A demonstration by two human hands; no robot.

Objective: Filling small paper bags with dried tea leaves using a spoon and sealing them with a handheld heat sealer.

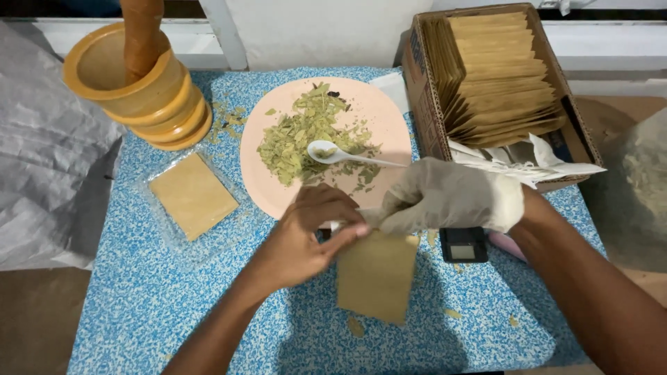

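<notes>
My bare left hand [306, 236] and my gloved right hand [445, 198] both pinch the top edge of a small brown paper pouch [376, 278], which hangs above the blue speckled table. Just behind my hands lies a pink plate [389, 118] with a heap of dried green leaves [306, 135]. A white plastic spoon [340, 154] rests in the leaves, its handle pointing toward my right hand. A small black digital scale [463, 244] sits under my right wrist, partly hidden.
A cardboard box [424, 97] at the back right holds several brown pouches [500, 76] in a row. A wooden mortar with its pestle [135, 76] stands at the back left. A pouch in clear plastic wrap [192, 196] lies at the left. Grey plastic sheeting [48, 160] hangs beside the table.
</notes>
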